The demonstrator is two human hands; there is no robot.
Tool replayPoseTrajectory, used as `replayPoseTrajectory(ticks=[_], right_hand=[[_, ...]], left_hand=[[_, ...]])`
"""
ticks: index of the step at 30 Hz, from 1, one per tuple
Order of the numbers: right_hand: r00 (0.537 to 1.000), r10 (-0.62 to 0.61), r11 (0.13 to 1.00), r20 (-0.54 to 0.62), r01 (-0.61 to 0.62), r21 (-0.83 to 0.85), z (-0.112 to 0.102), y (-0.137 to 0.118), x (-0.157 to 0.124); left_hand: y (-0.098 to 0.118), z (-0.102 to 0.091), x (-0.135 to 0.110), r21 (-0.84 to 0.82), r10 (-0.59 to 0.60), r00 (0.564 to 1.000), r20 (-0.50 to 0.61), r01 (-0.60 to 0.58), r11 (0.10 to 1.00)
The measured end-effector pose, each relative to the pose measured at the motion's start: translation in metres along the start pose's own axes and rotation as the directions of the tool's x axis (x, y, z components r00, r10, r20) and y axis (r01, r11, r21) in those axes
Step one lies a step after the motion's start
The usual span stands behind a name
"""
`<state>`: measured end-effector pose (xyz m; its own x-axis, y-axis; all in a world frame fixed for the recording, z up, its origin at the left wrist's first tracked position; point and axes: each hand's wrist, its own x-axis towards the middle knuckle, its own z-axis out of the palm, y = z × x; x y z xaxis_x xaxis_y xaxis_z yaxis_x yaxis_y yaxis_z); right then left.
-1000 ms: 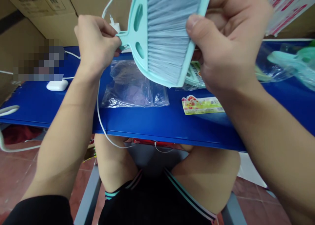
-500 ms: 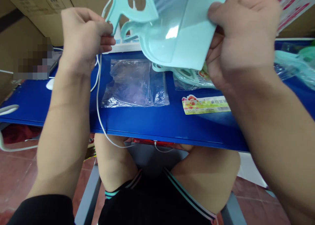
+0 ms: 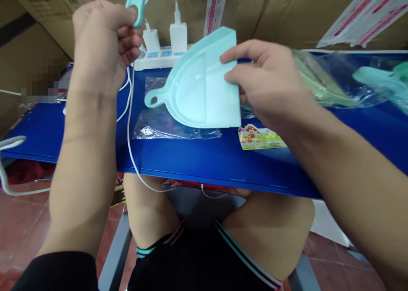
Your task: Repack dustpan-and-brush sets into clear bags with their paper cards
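Note:
My right hand (image 3: 264, 70) pinches the straight front edge of a light teal dustpan (image 3: 191, 87), whose looped handle points left. The dustpan hangs above a clear plastic bag (image 3: 162, 127) lying on the blue table. Up at the left, my left hand (image 3: 108, 40) is closed on the end of a teal hand brush (image 3: 137, 6); only part of it shows, the rest being cut off by the top edge. Below my right wrist lies a printed card strip (image 3: 258, 139), partly covered by the forearm.
A white power strip (image 3: 156, 63) with plugged-in chargers stands at the table's back, its cables trailing left and down over the front edge. Bagged teal pieces (image 3: 382, 83) lie at the right. Cardboard boxes (image 3: 270, 19) line the back of the blue table (image 3: 197, 159).
The brush and dustpan, close together before, are now apart. My left hand has raised the brush mostly out of view, while my right hand has lowered the dustpan leftward over the bag.

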<state>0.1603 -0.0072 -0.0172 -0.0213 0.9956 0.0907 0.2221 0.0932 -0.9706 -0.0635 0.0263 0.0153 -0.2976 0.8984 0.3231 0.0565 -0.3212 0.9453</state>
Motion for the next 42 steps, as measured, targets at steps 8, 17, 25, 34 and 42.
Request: replayPoseTrajectory(ticks=[8,17,25,34,42], right_hand=[[0.949,-0.029,0.860,0.314,0.184,-0.476,-0.006,0.010,-0.005],[0.885,-0.029,0.767,0.465,0.318,-0.557,-0.010,0.015,-0.004],[0.831,-0.076,0.715,0.551,0.431,-0.550,-0.004,0.016,-0.007],[0.788,-0.118,0.695,0.605,0.501,-0.516,0.003,0.020,-0.009],[0.805,-0.101,0.634,0.584,0.505,-0.586,0.011,0.023,-0.013]], left_hand=[[0.000,0.001,-0.002,0.011,-0.007,1.000,0.010,0.007,1.000],[0.005,0.002,-0.003,-0.059,-0.023,1.000,0.009,0.023,0.998],[0.007,0.002,-0.002,-0.090,-0.023,1.000,0.005,0.024,0.996],[0.006,0.003,-0.003,-0.049,-0.005,1.000,-0.017,0.004,0.999],[0.005,0.002,-0.003,-0.063,-0.009,1.000,-0.007,0.008,0.998]])
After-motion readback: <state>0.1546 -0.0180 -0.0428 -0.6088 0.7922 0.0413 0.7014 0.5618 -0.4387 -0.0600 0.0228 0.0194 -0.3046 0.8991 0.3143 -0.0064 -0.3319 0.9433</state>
